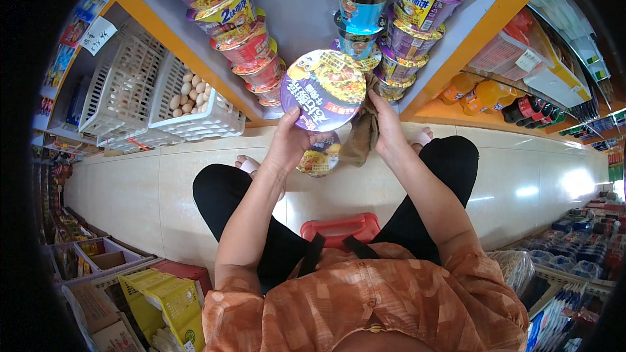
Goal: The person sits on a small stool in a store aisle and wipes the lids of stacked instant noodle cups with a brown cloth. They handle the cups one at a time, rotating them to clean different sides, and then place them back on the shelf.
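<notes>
My left hand [287, 138] grips a purple instant noodle bowl [325, 90] by its lower left edge, thumb on the printed lid. On the bowl's right side, my right hand [387, 122] holds a brown cloth [361, 139] that hangs down and lies against the rim. Below my left hand, a second noodle bowl [319, 159] shows its lid near the floor; what it rests on is hidden. Beyond my hands, a shelf bay [298, 14] holds a left stack of noodle bowls [239, 34] and a right stack of purple ones [415, 34], with blue noodle cups [364, 0] beside it.
White plastic baskets of eggs [195, 112] stand at left. Orange soda bottles [481, 98] and dark cola bottles [528, 111] lie on the right shelf. A red plastic stool [342, 230] is between my legs on the tiled floor [508, 176]. Yellow crates [166, 303] sit behind, at lower left.
</notes>
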Demonstrator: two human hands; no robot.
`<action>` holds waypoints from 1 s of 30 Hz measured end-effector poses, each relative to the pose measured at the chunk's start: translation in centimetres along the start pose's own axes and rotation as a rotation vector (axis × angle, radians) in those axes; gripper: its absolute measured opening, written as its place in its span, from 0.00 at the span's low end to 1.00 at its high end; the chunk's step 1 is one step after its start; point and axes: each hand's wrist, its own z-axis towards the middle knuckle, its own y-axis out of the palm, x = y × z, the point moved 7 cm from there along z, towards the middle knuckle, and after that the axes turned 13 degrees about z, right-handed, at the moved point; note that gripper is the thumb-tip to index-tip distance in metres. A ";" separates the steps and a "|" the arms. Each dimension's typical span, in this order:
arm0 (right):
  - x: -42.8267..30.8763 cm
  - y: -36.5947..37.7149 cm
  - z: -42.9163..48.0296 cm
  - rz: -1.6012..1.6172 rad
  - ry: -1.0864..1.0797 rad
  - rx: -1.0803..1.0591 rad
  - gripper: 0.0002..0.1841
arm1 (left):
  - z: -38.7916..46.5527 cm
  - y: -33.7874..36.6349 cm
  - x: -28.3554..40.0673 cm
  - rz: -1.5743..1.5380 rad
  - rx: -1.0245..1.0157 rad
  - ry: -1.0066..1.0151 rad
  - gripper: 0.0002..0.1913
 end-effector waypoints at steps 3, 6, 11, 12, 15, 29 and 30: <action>0.5 -0.9 1.4 0.047 0.028 -0.052 0.15 | -0.1 -0.1 -0.3 0.041 0.007 0.021 0.41; 0.6 -1.2 1.1 0.050 0.035 -0.018 0.17 | -0.4 0.2 -0.2 0.088 0.034 0.020 0.43; 0.8 -0.4 0.6 0.065 0.059 -0.064 0.19 | -0.6 -0.1 -0.1 0.037 0.037 0.036 0.43; 0.8 -0.6 0.9 0.067 0.058 -0.067 0.18 | -0.4 -0.2 -0.1 0.019 0.029 0.023 0.42; 0.8 -1.1 1.4 0.068 0.059 -0.063 0.17 | -0.4 -0.1 0.0 0.006 0.027 0.000 0.41; 0.1 -0.7 0.2 -0.042 -0.004 -0.009 0.15 | -0.4 -1.5 -0.2 0.077 0.106 0.030 0.37; 0.1 -0.8 0.4 -0.056 0.015 -0.017 0.15 | -0.3 -1.6 0.3 0.046 0.105 0.050 0.36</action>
